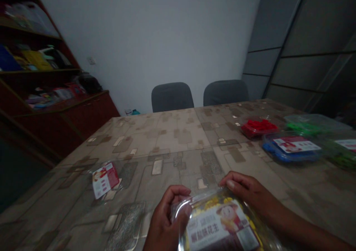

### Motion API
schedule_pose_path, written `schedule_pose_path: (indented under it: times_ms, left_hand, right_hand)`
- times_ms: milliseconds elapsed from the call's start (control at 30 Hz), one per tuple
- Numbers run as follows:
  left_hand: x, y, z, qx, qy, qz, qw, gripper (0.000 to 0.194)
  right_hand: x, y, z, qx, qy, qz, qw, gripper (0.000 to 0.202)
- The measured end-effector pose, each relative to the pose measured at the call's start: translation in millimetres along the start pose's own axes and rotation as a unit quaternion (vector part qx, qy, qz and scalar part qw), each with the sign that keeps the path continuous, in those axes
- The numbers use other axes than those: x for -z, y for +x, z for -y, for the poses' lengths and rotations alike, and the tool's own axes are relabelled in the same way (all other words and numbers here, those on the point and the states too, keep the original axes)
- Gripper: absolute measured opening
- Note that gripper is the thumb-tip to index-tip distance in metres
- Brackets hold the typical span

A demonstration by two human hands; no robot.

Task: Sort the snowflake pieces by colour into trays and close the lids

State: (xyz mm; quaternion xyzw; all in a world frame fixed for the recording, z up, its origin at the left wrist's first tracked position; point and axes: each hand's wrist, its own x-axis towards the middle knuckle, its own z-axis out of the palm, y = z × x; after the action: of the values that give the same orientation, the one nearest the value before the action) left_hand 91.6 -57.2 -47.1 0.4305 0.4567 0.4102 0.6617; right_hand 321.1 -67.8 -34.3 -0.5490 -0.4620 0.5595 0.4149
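A clear plastic box [217, 228] with yellow pieces inside is at the bottom centre, close to me. Its lid carries a white and dark label with a cartoon figure. My left hand [169, 217] grips the left side, the thumb over the lid's edge and the fingers curled behind it. At the far right corner, my right hand [247, 191] holds the box with bent fingers; some fingertips are hidden. The lower part of the box runs out of view. To the left, a clear lid [105, 180] with a white and red label lies on the patterned tablecloth [167, 139].
On the right stand a box of red pieces [258, 128], a lidded box of blue pieces [292, 149], a box of bright green pieces [304, 128] and one of darker green pieces [343, 154]. Two grey chairs [172, 97] are behind the table; a shelf unit [55, 110] stands left.
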Motion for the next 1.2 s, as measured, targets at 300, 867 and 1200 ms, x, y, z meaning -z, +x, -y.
schedule_pose_path:
  times_ms: [300,867,1200]
  left_hand:
    - [8.6,-2.0,5.6,0.006,-0.007,0.018,1.0,0.045]
    - [17.6,-21.9,5.9,0.046,-0.13,0.143,0.98,0.078]
    - [31.3,-10.6,-12.2,-0.335,0.467,0.088,0.813,0.04]
  right_hand:
    - [0.8,-0.4,-3.7,0.001,-0.01,-0.011,1.0,0.049]
    - [-0.4,1.8,0.8,-0.024,-0.011,-0.002,1.0,0.05]
    - [0.2,15.2,9.1,0.003,0.013,-0.087,0.996,0.039]
